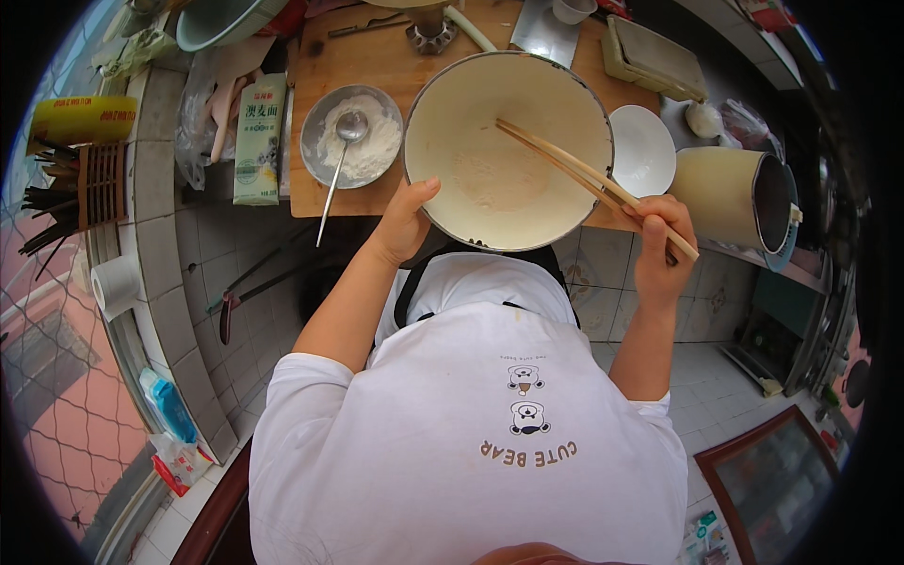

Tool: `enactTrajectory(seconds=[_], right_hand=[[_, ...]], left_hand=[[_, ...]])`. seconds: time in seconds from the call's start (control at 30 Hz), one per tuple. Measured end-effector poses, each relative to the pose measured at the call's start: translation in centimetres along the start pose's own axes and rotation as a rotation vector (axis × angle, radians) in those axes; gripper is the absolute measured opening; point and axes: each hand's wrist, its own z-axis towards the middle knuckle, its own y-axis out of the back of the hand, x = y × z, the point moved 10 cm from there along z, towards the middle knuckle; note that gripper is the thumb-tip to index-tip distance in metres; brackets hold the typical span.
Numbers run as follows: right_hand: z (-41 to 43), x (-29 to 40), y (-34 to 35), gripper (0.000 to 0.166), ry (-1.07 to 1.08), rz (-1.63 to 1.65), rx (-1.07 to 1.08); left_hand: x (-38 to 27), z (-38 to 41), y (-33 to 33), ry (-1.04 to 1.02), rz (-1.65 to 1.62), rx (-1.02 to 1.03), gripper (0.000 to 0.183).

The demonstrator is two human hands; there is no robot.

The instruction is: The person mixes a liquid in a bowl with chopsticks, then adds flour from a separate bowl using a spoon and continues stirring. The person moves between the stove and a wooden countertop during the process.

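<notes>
A large cream enamel basin (452, 127) with a chipped dark rim is tipped towards me at the front of the wooden board. My left hand (409, 219) grips its near left rim, the thumb over the edge. In my right hand (660, 233) I hold a pair of wooden chopsticks (565, 162), their tips inside the basin. Pale flour or batter (501, 176) lies at the basin's bottom; which of the two I cannot tell. Left of the basin is a metal bowl (311, 145) of white flour (374, 148), with a metal spoon (335, 176) resting in it.
A wooden board (367, 63) carries the bowls. To the right are a white bowl (643, 152), a cream enamel pot (713, 183) on its side and a lidded box (653, 60). At left stand a green noodle package (259, 141) and a chopstick holder (102, 187).
</notes>
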Motion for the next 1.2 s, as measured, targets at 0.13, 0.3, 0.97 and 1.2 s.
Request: enactTrajectory(seconds=[0.13,0.3,0.97,1.2], right_hand=[[-0.2,-0.6,0.1,0.021,-0.001,-0.01,0.004],[-0.2,-0.6,0.3,0.021,0.015,-0.034,-0.019],[-0.2,-1.2,-0.4,0.016,0.01,0.02,-0.004],[-0.2,-1.8,-0.6,0.016,-0.016,-0.012,0.021]], left_hand=[[-0.1,-0.1,-0.6,0.049,-0.036,0.023,0.066],[-0.2,-0.2,-1.0,0.05,-0.03,0.02,0.066],[0.0,-0.3,-1.2,0.083,0.003,-0.003,0.072],[-0.2,-0.4,-1.4,0.09,0.025,-0.011,0.073]])
